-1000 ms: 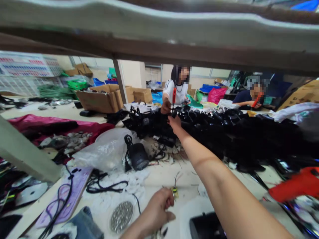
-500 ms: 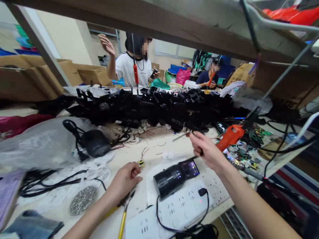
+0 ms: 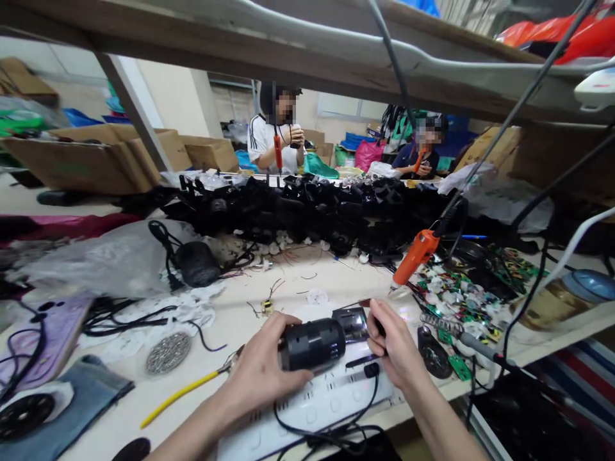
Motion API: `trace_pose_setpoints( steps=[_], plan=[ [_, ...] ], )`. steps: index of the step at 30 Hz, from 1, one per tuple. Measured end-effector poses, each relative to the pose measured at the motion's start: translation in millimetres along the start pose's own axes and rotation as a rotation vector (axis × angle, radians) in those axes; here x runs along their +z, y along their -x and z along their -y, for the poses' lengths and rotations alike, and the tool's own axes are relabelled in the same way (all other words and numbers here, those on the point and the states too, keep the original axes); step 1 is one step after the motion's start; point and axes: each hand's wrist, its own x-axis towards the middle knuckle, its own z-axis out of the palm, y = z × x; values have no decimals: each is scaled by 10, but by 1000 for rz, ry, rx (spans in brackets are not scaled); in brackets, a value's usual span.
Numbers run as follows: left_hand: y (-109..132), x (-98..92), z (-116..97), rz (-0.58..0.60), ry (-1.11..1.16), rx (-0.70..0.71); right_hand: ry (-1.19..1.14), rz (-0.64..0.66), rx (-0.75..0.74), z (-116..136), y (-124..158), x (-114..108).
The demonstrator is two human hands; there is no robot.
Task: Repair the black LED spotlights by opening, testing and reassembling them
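Observation:
My left hand [image 3: 257, 365] is wrapped round a black cylindrical device [image 3: 317, 342] with a squarish, shiny end piece [image 3: 350, 322]. The device lies across a white power strip [image 3: 312, 410]. At that end piece is my right hand [image 3: 391, 336], its fingers pinched on a slim dark tool [image 3: 358, 304] whose kind I cannot make out. A black cord runs from a plug [image 3: 371, 370] in the strip. Just beyond my left hand lies a small yellow part with wires [image 3: 267, 307]. Yellow-handled pliers [image 3: 185, 396] rest beside my left wrist.
An orange electric screwdriver [image 3: 416, 258] hangs at the right over loose circuit boards [image 3: 451, 294]. A soldering iron [image 3: 480, 346] is near the right edge. Black housings [image 3: 307, 211] are heaped at the back. A dish of small metal pieces [image 3: 168, 352] stands left. Two people work opposite.
My left hand has moved right and taken hold of the black device. My right hand has come down with the slim tool to the device's end. The view has shifted.

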Motion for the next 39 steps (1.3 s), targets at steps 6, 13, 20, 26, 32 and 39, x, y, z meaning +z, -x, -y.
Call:
trace_pose_setpoints(
  steps=[6,13,20,26,32,39],
  plan=[
    [249,63,-109,-35,37,129,167,89,4,45,114,139],
    [290,140,-84,-71,60,130,358,73,-50,15,134,245],
    [276,113,-70,-69,100,101,258,69,25,17,166,306],
    [260,81,-103,-48,136,35,276,67,9,2,158,320],
    [233,109,-38,-27,249,-9,379,89,-38,-9,152,313],
    [216,133,35,2,397,-68,506,89,-43,20,128,325]
  ],
)
